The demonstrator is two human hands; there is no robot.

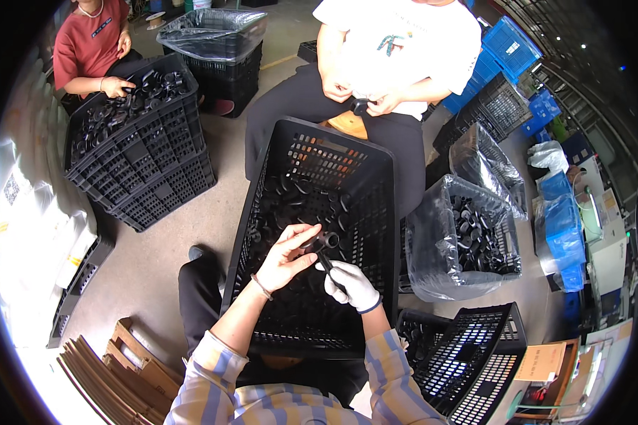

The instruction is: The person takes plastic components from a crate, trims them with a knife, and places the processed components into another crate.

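Note:
My left hand (285, 259) is bare, with a bracelet at the wrist. Its thumb and fingers pinch a small black plastic part (328, 239) that has a round, ring-like opening. In a white glove, my right hand (352, 285) grips a slim black pen-like tool (325, 263); its tip reaches the part, and its exact kind cannot be made out. Both hands are over a large black plastic crate (377, 212) with slotted walls. Many similar black parts (285, 191) lie at the bottom of it, partly hidden by my hands and forearms.
Across the crate, a person in a white shirt (397, 49) handles a black part. Another in red (92, 46) sits by stacked crates (145, 159) of parts. At right stand a plastic-lined crate (468, 280) and a tilted black crate (468, 361); cardboard sheets (96, 382) lean lower left.

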